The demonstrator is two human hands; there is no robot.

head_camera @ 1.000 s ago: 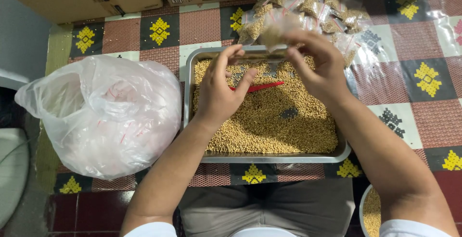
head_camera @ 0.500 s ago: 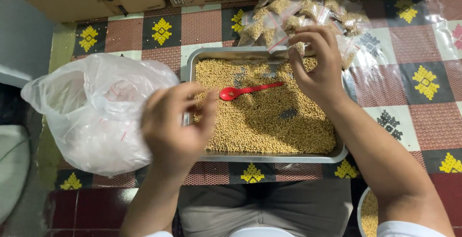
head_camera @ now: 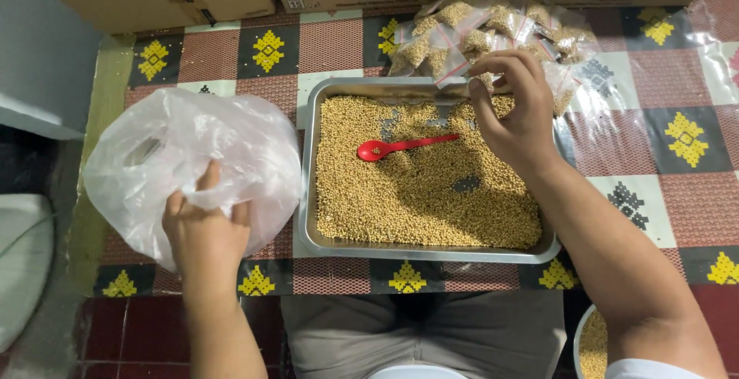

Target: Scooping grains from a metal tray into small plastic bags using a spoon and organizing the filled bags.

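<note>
Left hand (head_camera: 204, 233) grips the white plastic bag (head_camera: 192, 167) at nine o'clock of the metal tray (head_camera: 308, 194); right hand (head_camera: 516, 113) pinches a small filled packet (head_camera: 458, 67) at the tray's twelve o'clock. Best keep both grips firm.

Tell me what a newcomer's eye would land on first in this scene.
The rectangular metal tray heaped with small tan grains sits in the middle, with a bright red plastic spoon lying on the grains. To its left the left hand grips a large crumpled clear plastic bag. At the tray's far edge the right hand reaches to a pile of small filled clear packets.
</note>
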